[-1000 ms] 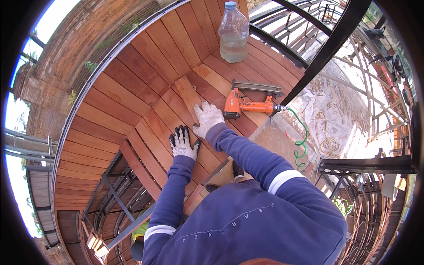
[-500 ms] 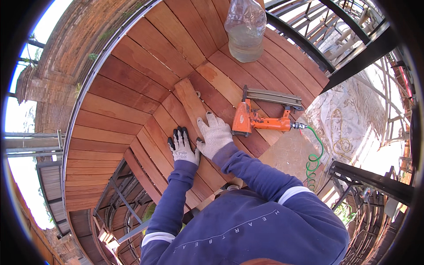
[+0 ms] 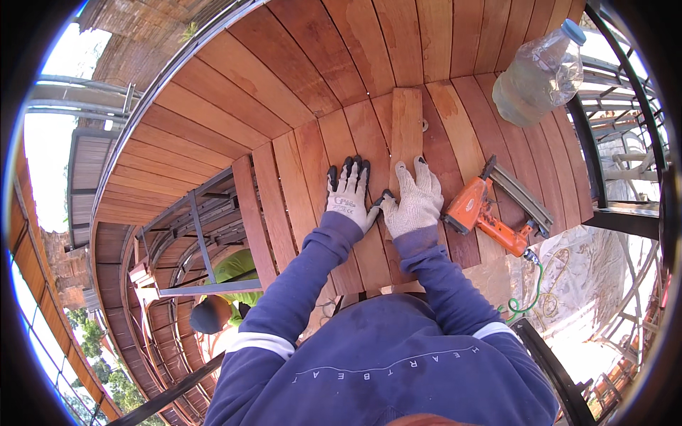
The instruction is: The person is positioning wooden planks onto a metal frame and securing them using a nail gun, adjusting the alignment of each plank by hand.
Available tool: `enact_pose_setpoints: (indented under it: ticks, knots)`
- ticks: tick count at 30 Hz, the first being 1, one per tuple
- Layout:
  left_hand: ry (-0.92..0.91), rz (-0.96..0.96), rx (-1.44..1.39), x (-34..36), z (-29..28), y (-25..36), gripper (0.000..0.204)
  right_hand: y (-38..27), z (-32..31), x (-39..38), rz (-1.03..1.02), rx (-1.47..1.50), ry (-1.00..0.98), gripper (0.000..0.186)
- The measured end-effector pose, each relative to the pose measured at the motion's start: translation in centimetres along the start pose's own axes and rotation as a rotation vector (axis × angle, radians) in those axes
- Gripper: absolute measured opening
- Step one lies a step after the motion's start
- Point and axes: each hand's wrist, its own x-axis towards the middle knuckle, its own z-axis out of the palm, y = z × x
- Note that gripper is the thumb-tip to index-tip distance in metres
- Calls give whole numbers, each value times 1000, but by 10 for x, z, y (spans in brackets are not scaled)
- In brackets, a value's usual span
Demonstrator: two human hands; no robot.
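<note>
Both my hands wear white gloves with dark fingertips. My left hand (image 3: 350,193) lies flat on the reddish-brown wooden slats (image 3: 310,153), fingers spread and holding nothing. Beside it, my right hand (image 3: 415,200) rests with stretched fingers on the near part of a loose wooden board (image 3: 407,128). That board lies on top of the slats, pointing away from me. The thumbs of the two hands nearly meet. Just right of my right hand is an orange nail gun (image 3: 490,216) with a long grey magazine, lying on its side on the slats.
A large clear bottle (image 3: 529,85) with a blue cap and some liquid stands at the far right. From the nail gun runs a coiled green air hose (image 3: 538,284). Lower left, a person in green (image 3: 238,273) is below the slats, near a dark metal frame (image 3: 201,234).
My view has turned, so the slats, nail gun and bottle appear shifted and rotated. The person in green now shows more. My hands stay flat on the wood.
</note>
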Motion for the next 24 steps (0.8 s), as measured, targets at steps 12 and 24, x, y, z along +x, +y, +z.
enact_pose_setpoints:
  ticks: [12, 24]
  knots:
    - [-131, -44, -97, -96, -10, 38, 81, 12, 4, 2, -148, -10, 117, 55]
    - [-247, -64, -93, -141, -20, 55, 79, -83, 16, 7, -89, 1258, -292, 17]
